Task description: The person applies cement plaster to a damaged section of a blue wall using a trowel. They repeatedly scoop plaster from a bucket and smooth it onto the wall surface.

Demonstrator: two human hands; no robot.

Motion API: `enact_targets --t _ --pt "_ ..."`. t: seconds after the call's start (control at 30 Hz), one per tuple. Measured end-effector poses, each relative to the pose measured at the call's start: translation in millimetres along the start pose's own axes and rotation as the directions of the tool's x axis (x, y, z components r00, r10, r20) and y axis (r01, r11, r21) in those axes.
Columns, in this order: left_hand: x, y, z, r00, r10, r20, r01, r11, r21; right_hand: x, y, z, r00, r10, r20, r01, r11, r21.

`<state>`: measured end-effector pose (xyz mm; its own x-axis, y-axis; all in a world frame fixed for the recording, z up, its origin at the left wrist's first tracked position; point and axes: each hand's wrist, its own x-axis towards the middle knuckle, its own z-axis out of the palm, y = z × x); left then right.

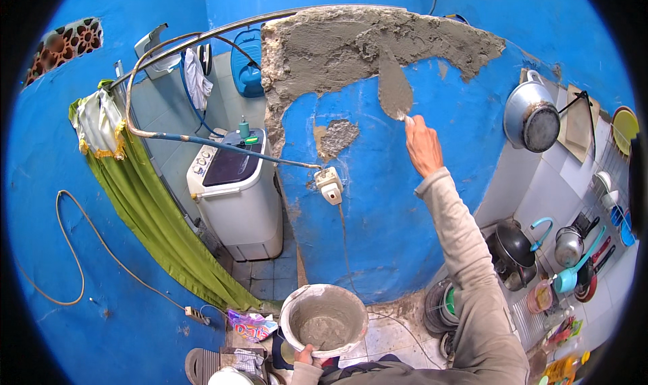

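Note:
My right hand (424, 144) is closed around the handle of a trowel (393, 88), its blade lying against the wall at the lower edge of the wet mortar (324, 51). That grey mortar covers the top band of a blue wall (398, 203) with a rough, uneven lower border. Low in front of me, my left hand (308, 356) grips the near rim of a whitish bucket (356, 311), which holds grey mortar at its bottom. A bare patch (339, 139) shows in the paint left of the trowel.
A socket (329, 184) with a plug and cable sits on the wall. Behind a green curtain (158, 209) stands a washing machine (237, 203). Pots (532, 118), a wok (511, 245) and a blue dipper (569, 277) hang or stand at right. A detergent packet (252, 325) lies left of the bucket.

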<state>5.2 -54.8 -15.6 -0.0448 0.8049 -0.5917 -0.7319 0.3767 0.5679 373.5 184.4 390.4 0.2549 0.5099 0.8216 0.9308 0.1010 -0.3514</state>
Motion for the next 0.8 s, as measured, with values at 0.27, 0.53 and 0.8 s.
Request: enact_targets --t 0.27,0.53,0.8 --pt "5 -1 -7 0.998 -0.033 0.047 0.036 0.996 -0.079 -6 -1 -12 0.999 0.019 0.049 -0.011 0.989 -0.147" --pt "-2 11 8 0.999 -0.003 -0.035 0.004 1.000 0.015 -16 3 -38 0.994 -0.047 -0.102 0.023 0.974 -0.224" --pt "5 10 5 0.998 0.012 -0.060 -0.010 0.999 0.045 14 11 -44 0.951 -0.195 -0.240 0.121 0.949 -0.292"
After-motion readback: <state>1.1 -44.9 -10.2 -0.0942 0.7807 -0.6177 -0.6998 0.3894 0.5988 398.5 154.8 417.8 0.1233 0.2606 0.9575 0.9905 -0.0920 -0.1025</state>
